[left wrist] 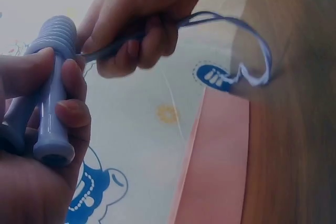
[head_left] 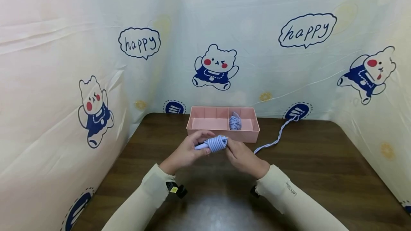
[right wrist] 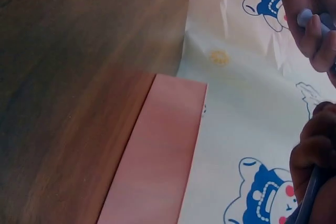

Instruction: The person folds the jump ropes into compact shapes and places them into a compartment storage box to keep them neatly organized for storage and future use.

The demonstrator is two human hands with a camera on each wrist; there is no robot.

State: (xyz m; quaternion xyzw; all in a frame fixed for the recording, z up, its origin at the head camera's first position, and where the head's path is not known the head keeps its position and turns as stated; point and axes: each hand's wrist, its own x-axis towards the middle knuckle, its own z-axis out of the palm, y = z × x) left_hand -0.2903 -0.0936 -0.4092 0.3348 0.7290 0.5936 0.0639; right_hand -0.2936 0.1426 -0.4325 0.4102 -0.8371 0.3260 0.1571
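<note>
My left hand point(head_left: 184, 154) grips the two light blue handles point(left wrist: 52, 114) of a jump rope side by side. Several turns of its cord point(head_left: 217, 144) are wound tightly around them. To the right of this coil, my right hand point(head_left: 247, 159) holds the cord with its fingers curled round it. From that hand a doubled, twisted length of cord point(head_left: 276, 140) trails across to the back right of the table. In the right wrist view, one handle's end point(right wrist: 304, 18) sticks out of my left hand, and cord point(right wrist: 313, 192) runs from my right fist.
Beyond the hands stands a pink divided box point(head_left: 224, 137) near the back edge of the brown wooden table point(head_left: 308, 167). Its right compartment holds a bundle of blue cord point(head_left: 235, 122). A printed cloth point(head_left: 257, 74) hangs behind and at both sides.
</note>
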